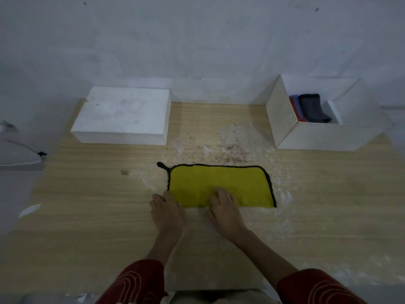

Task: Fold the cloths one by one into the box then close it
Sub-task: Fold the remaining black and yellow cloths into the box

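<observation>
Both forearms reaching forward over the table (87, 194), palms down, red sleeves (135, 281) at the near edge. Left hand (166, 212) flat at the near-left corner of the yellow cloth (219, 183), fingers together and lightly curled over its edge, whether gripping it, cannot tell; right hand (224, 210) flat on the cloth's near edge toward the middle, fingers extended and close together, pressing down. Cloth lying folded in a long rectangle mid-table, black loop at its far-left corner; open box (317, 134) far right with darker cloths (311, 108) inside, lid (125, 115) far left, both well apart from the hands.
</observation>
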